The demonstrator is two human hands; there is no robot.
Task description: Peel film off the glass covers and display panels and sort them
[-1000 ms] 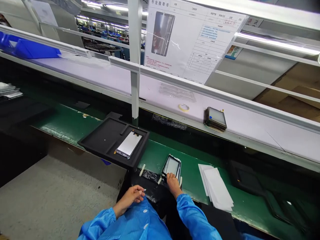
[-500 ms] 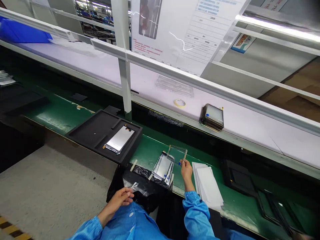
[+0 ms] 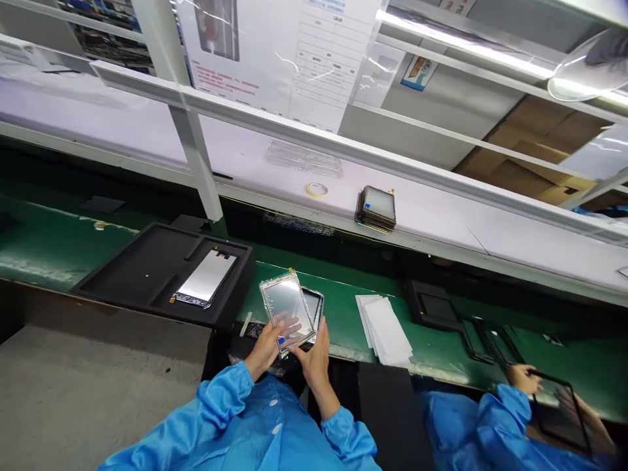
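Foam tray (image 3: 122, 261): black, matte, recessed pockets, near L of bench. Holds a silver-backed module (image 3: 206, 278) w/ ribbon tail at far end; a stray elbow could knock it, tail easy to bend.

L hand (image 3: 267, 347): fingers apart, showing through the glass behind it; can't tell if gripping or just supporting. Blue cuff close to tray edge.

Glass panel (image 3: 287, 311): thin, clear, rectangular, shiny film on it, blue tab near corner, tilted up over bench centre, in both hands. Risks: slick film + tilt = slip; bare fingers = smudges; corners could chip if it hits second panel.

R hand (image 3: 314, 363): fingers together, clamped on near R corner; that one corner takes much of the load.

Second panel (image 3: 314, 307): dark-edged, partly under glass panel, lying on bench; contact could scratch it.

Sheets (image 3: 385, 330): white, soft, loose pile R of hands.

Far shelf (image 3: 441, 229): pale, carries tape roll (image 3: 317, 190) and panel stack (image 3: 375, 208), neat but unguarded near edge.

Co-worker's hand (image 3: 520, 378): far R, on black-framed panel (image 3: 559, 412).
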